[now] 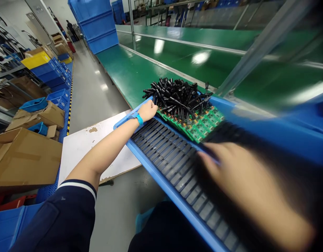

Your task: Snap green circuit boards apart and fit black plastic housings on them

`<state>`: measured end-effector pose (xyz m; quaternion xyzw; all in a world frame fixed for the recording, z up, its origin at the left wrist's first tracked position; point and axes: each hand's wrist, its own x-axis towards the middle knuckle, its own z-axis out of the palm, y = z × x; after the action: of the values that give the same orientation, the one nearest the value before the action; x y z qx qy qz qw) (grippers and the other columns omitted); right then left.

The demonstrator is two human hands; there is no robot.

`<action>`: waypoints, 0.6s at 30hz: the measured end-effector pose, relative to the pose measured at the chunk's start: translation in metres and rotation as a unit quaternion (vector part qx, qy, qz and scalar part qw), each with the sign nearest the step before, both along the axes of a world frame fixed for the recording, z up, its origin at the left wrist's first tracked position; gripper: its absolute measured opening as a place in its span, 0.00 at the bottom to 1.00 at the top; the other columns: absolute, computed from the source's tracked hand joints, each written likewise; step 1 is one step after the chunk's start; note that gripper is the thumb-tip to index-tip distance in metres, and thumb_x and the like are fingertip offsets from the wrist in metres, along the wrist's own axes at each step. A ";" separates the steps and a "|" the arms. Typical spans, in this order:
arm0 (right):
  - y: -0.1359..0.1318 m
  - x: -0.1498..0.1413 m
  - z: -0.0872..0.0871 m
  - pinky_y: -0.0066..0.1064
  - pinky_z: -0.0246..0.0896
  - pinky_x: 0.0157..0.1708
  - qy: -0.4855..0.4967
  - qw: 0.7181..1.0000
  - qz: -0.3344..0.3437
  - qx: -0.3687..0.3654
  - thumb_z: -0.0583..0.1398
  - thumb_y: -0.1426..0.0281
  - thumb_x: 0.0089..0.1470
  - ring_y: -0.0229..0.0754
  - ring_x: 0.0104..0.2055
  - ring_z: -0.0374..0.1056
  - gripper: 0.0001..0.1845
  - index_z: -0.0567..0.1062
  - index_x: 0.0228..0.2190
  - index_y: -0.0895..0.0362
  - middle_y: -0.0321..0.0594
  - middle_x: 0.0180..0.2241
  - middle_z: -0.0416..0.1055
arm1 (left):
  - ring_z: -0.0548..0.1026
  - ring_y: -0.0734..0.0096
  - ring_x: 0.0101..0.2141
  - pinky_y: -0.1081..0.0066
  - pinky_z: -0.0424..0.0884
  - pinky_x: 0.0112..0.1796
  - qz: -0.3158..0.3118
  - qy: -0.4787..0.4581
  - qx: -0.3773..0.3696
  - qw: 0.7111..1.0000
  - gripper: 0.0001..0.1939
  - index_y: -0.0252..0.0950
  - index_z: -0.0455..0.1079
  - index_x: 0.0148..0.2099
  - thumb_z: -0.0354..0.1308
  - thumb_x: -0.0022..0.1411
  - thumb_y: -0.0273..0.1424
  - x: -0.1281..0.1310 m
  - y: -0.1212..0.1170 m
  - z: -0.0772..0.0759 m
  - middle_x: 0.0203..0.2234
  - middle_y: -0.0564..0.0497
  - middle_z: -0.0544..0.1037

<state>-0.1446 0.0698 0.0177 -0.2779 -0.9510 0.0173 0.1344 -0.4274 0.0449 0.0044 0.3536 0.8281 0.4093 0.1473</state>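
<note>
My left hand (148, 111), with a blue wristband (140, 119), is closed at the left end of a blue tray (153, 162), beside the green circuit boards (200, 127); what its fingers grip is hidden. The boards stand in a row, with a heap of black cables and connectors (174, 96) on top. In front of them lies a black slotted rack (166, 147) within the tray. Smeared by motion, my right hand (227, 162) is over the rack near the right end of the boards. Its fingers are too blurred to read.
A green workbench (124, 71) runs away behind the tray, with stacked blue bins (98, 26) at its far end. A slanted metal post (261, 45) rises behind the boards. A white board (85, 150) and a cardboard box (27, 157) are on the left.
</note>
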 end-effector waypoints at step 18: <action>0.043 -0.077 0.037 0.34 0.59 0.25 -0.015 0.998 -0.059 0.011 0.57 0.60 0.48 0.52 0.32 0.69 0.24 0.62 0.46 0.58 0.47 0.35 0.71 | 0.72 0.76 0.19 0.66 0.73 0.28 -0.001 -0.264 0.161 0.951 0.03 0.40 0.48 0.34 0.41 0.57 0.32 -0.002 0.000 0.013 0.18 0.59 0.63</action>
<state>-0.2217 0.1128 0.0544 -0.3322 -0.9351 -0.0054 0.1238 -0.4290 0.0449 0.0172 0.2531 0.6824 0.6157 0.3021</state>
